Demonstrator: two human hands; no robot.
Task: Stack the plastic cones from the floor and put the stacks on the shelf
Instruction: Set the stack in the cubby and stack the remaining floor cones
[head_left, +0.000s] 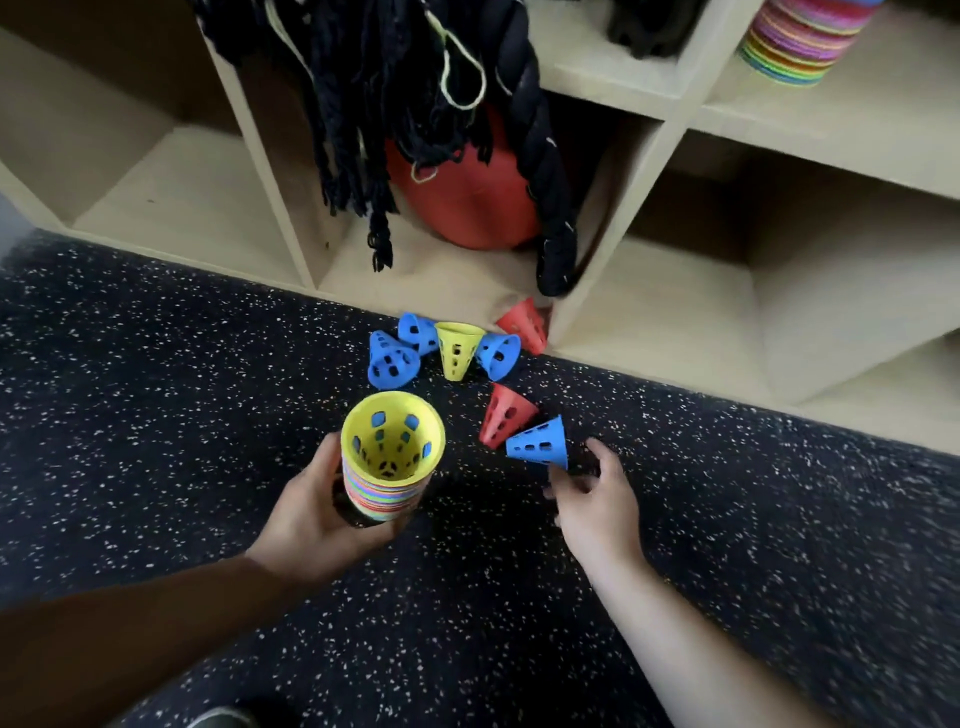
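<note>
My left hand (311, 519) grips a multicoloured stack of cones (387, 467), wide mouths up, with a yellow cone on top. My right hand (597, 499) is open, its fingertips just beside a blue cone (540, 444) lying on its side on the floor. A red cone (504, 414) lies touching that blue one. Further off, near the shelf's base, lie three blue cones (390, 364), a yellow cone (456, 348) and another red cone (524, 323). A finished striped stack (802, 39) stands in an upper shelf compartment at the top right.
The wooden shelf unit (670, 124) runs across the top, with open compartments. Thick black ropes (540, 150) hang over a red ball (467, 197) in the middle compartment. The floor (156, 415) is dark speckled rubber.
</note>
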